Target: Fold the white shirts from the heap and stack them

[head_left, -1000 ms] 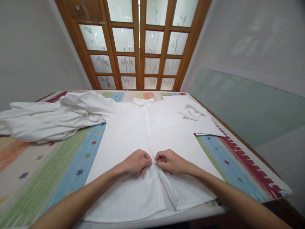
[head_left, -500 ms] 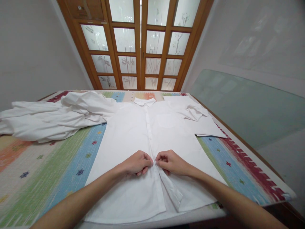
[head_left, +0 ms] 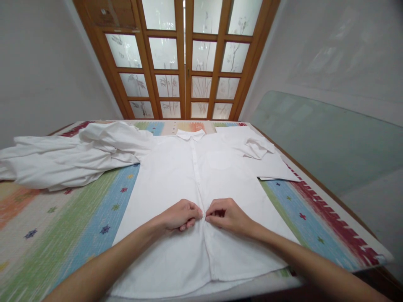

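Observation:
A white button-up shirt [head_left: 170, 180] lies spread front side up, its collar [head_left: 190, 134] at the far end and its hem toward me. Both my hands meet at the front placket, low on the shirt. My left hand [head_left: 183, 214] pinches the placket edge from the left. From the right, my right hand [head_left: 227, 214] pinches the other edge, thumb and forefinger close to the left fingertips. A tiny pale spot shows between the fingertips; whether it is a button, I cannot tell. Below my hands the two front edges lie together down to the hem.
Crumpled white cloth [head_left: 69, 157] lies at the left. A folded white piece [head_left: 273, 165] lies near the shirt's right shoulder. The bed-like surface has a colourful striped cover [head_left: 91, 209]. A pale green panel [head_left: 321, 134] leans by the right wall; wooden glazed doors [head_left: 185, 75] stand behind.
The right front flap, which hung open and folded back below my hands, now lies flat against the left edge. My right hand has turned slightly, its fingers still pinching at the placket.

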A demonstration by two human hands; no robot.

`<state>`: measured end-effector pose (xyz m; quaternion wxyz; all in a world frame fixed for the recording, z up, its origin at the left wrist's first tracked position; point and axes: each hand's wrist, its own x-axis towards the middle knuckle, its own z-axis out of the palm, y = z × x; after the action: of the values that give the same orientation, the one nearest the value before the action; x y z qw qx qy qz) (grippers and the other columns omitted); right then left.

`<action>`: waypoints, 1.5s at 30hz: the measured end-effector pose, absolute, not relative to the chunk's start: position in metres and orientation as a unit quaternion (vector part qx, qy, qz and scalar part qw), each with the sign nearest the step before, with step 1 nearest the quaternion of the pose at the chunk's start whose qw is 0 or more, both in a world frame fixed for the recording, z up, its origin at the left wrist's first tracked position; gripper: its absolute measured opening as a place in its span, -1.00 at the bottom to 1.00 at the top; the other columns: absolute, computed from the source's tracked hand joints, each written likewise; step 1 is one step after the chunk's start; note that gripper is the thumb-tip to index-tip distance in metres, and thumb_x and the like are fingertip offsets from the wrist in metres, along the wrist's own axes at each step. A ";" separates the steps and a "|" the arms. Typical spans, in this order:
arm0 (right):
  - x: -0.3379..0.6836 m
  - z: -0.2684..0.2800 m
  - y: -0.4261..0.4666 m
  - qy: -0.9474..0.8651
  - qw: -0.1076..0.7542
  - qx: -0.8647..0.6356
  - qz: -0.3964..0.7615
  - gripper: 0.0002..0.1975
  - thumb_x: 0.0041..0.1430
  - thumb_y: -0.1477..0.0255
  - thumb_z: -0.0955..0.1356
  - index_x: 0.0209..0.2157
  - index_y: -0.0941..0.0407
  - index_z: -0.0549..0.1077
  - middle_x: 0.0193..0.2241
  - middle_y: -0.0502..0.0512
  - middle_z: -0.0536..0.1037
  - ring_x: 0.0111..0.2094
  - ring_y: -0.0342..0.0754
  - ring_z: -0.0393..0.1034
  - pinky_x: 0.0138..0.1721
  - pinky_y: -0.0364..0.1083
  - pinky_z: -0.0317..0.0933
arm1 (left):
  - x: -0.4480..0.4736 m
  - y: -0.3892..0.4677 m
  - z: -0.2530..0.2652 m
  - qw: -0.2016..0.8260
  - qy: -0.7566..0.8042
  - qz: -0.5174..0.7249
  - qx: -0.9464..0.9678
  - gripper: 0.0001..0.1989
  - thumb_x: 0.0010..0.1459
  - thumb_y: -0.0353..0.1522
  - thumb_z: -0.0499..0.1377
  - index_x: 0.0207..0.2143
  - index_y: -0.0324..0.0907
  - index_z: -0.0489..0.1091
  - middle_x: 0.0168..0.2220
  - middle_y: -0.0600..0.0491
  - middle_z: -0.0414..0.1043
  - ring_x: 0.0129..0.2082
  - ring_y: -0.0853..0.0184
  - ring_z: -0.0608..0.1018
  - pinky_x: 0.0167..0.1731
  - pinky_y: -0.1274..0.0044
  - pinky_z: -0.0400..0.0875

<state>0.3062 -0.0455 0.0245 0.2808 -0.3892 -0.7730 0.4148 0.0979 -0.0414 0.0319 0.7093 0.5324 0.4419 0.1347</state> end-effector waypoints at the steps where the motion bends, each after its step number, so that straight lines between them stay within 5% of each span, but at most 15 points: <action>1: 0.306 0.024 -0.046 -0.774 0.283 -0.389 0.413 -0.92 0.03 0.50 0.39 -0.43 0.16 0.58 -0.52 0.01 0.51 -0.53 -0.20 0.30 -0.48 -0.21 0.16 | 0.097 -0.041 0.032 0.712 0.440 0.135 0.529 -0.80 0.03 -0.24 0.15 -0.49 -0.19 0.30 -0.74 0.26 0.18 -0.82 0.57 0.09 -0.81 0.65 -0.12; 45: 0.301 0.011 -0.047 -0.821 0.327 -0.349 0.313 -0.78 0.25 0.27 0.32 -0.31 0.12 0.50 -0.47 0.04 0.47 -0.50 -0.17 0.30 -0.45 -0.17 0.21 | 0.097 -0.042 0.036 0.731 0.434 0.157 0.503 -0.89 -0.08 -0.32 0.10 -0.52 -0.18 0.27 -0.74 0.29 0.08 -0.77 0.56 0.06 -0.73 0.63 -0.13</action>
<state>0.3014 -0.0475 0.0109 0.3270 -0.3486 -0.8207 0.3129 0.0972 -0.0420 0.0364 0.7307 0.5033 0.4337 0.1574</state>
